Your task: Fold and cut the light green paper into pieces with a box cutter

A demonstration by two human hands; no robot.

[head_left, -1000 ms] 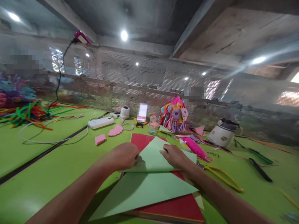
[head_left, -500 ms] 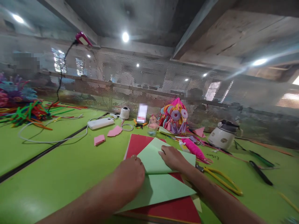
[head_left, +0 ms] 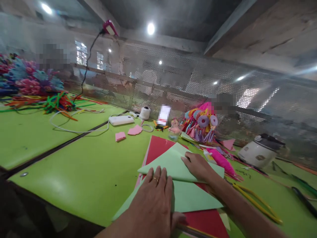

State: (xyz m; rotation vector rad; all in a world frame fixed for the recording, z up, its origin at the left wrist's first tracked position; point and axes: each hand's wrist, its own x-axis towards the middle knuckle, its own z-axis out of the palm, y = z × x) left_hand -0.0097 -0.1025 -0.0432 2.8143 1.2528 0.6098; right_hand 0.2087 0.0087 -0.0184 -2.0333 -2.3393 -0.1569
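A folded light green paper (head_left: 195,196) lies over red sheets (head_left: 158,147) on the green table. My left hand (head_left: 156,195) rests flat on the lower left part of the paper, fingers spread a little, a ring on one finger. On the upper folded layer, my right hand (head_left: 196,165) presses down with its fingers curled in; whether it pinches the paper is hard to tell. Yellow-handled pliers (head_left: 257,201) lie to the right of my right forearm.
Behind the paper stand a small jar (head_left: 174,130), a lit phone (head_left: 163,115) and tasselled crafts (head_left: 201,122). Pink paper pieces (head_left: 120,136) and a white power bank (head_left: 121,120) lie at the left. A white kettle-like container (head_left: 260,150) stands at the right.
My left hand has gone from a closed shape at the fold's left edge to lying flat on the paper, fingers extended. My right hand stays on the fold. The view has turned left.
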